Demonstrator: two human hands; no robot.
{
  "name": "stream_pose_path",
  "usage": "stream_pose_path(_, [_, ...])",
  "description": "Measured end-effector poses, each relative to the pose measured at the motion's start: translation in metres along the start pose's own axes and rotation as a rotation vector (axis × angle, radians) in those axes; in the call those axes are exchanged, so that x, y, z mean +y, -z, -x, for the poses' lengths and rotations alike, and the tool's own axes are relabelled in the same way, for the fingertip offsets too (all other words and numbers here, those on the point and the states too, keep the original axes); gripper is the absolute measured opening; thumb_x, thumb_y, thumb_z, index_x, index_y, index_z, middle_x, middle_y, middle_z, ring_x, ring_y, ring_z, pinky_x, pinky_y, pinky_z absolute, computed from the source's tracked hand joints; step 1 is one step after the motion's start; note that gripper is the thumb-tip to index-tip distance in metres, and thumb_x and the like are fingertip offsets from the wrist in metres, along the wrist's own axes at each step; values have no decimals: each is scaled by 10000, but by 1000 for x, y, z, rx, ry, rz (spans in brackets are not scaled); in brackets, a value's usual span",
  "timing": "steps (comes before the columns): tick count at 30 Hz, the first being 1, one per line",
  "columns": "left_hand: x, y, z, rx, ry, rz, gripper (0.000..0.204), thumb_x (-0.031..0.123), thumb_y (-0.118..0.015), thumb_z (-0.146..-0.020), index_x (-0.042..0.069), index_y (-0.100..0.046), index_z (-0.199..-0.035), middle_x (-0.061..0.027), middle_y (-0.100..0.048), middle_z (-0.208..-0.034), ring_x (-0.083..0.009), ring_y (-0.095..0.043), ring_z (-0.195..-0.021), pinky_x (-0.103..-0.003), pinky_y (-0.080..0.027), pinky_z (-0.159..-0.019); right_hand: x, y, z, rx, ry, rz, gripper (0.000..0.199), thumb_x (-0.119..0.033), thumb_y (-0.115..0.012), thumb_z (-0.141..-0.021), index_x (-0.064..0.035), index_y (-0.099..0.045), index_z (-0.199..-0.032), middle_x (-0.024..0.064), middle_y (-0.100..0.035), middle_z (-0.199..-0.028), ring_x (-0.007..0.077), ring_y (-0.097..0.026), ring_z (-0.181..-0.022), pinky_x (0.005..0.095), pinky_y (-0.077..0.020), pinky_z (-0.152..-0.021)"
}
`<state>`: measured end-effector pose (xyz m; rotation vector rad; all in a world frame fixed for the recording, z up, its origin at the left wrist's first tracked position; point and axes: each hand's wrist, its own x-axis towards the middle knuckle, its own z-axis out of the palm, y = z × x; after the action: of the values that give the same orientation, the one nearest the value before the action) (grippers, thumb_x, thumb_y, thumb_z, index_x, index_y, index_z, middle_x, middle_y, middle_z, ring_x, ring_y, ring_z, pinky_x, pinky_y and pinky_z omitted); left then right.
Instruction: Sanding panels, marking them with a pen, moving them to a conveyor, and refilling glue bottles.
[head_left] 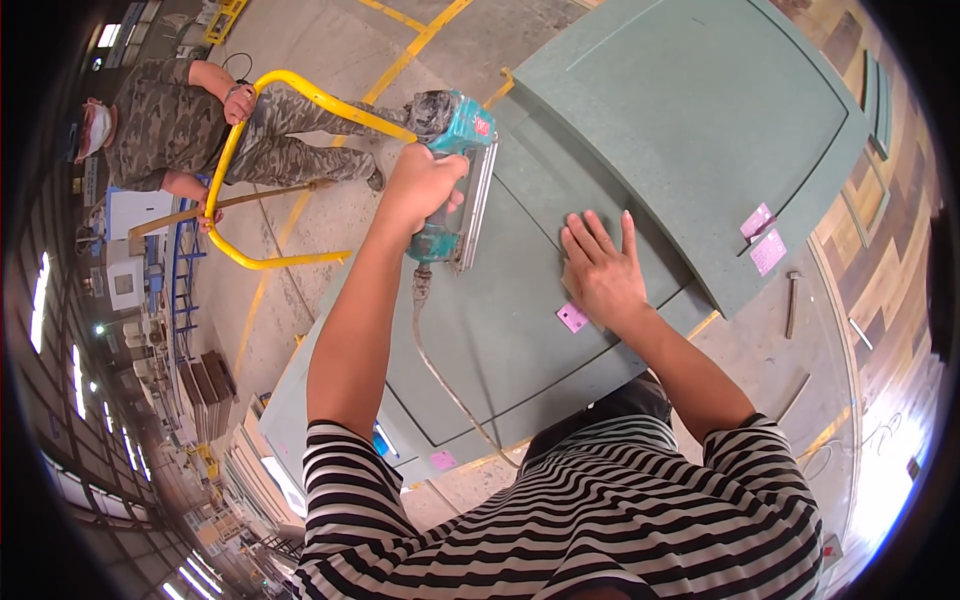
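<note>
My left hand [420, 188] is wrapped round the grip of a teal and black air nail gun [470, 125] with a long metal magazine. A thin air hose [428, 350] runs from its lower end down across the panel toward my body. The nail gun is over a grey-green panel [470, 350] in front of me; whether it touches the surface I cannot tell. My right hand [607, 275] lies flat on that panel with its fingers spread, beside a small pink label [572, 317]. A second grey-green panel [690, 130], with pink labels [765, 245] near its corner, overlaps the far right side.
On the left, a co-worker in camouflage clothes [165, 125] grips a yellow tubular handle [225, 190]. A hammer [792, 305] rests on the floor at right, near wooden boards [880, 250]. Stacked brown panels [207, 395] stand at lower left.
</note>
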<state>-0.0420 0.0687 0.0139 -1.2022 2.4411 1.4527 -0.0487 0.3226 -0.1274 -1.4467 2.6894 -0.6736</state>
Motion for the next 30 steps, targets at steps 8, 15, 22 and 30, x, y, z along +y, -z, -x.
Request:
stream_pose_path(8, [3, -7, 8, -10, 2, -52, 177, 148, -617, -773, -14, -591, -704, -58, -571, -611, -148, -581, -502, -302, -439, -455, 4, -2, 4, -28, 34, 13, 443, -187, -546, -901, -60, -515, -1324, 71, -440, -1449, 234, -337, -1396, 626, -88, -1144])
stream_pose_path(15, [-11, -13, 37, -9, 26, -115, 184, 156, -616, -778, -8, -583, -702, -56, -573, -612, -148, -581, -501, -304, -443, -460, 6, -1, 5, -5, 33, 6, 439, -168, -540, -899, -48, -520, -1321, 72, -442, -1448, 234, -332, -1398, 626, -77, -1148])
stream_pose_path(22, [-9, -22, 41, -17, 2, -83, 195, 165, -643, -781, -17, -603, -724, -66, -584, -617, -145, -584, -506, -293, -452, -452, 5, 11, 35, 21, -8, -42, 439, -150, -592, -842, -40, -561, -1266, 70, -487, -1409, 233, -388, -1366, 641, -85, -1134])
stream_pose_path(30, [-1, -35, 37, -60, -3, -72, 204, 171, -665, -785, -30, -634, -763, -81, -619, -681, -142, -588, -524, -281, -476, -464, 9, 20, 69, 75, -65, -17, 369, -96, -587, -846, -61, -604, -1212, 48, -532, -1370, 237, -435, -1335, 652, -101, -1121])
